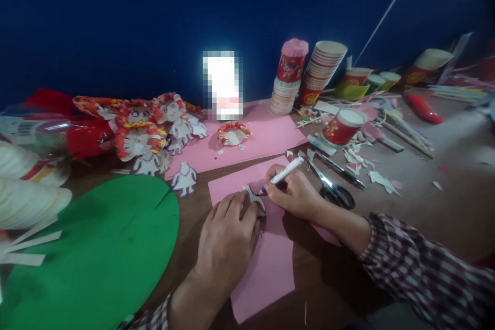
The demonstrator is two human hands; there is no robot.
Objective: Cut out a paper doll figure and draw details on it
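In my right hand (292,193) is a white marker pen (286,170), pinched between closed fingers. Its purple tip touches the edge of a small white paper cutout (253,195). My left hand (232,229) has its bent fingers closed over that cutout, holding it down and hiding part of it. Under both lies a pink sheet of paper (276,258). A white dress-like paper cutout (185,179) with a dark outline rests left of the sheet. Black-handled scissors (334,190) and a black pen (340,169) are just beyond my right hand.
A green round sheet (100,252) covers the left side. Behind it stand paper dolls with red curled hair (141,139). A cup stack (323,69), a red cup (344,126) and paper scraps (356,157) occupy the right. A blue wall (135,26) rises behind the table.
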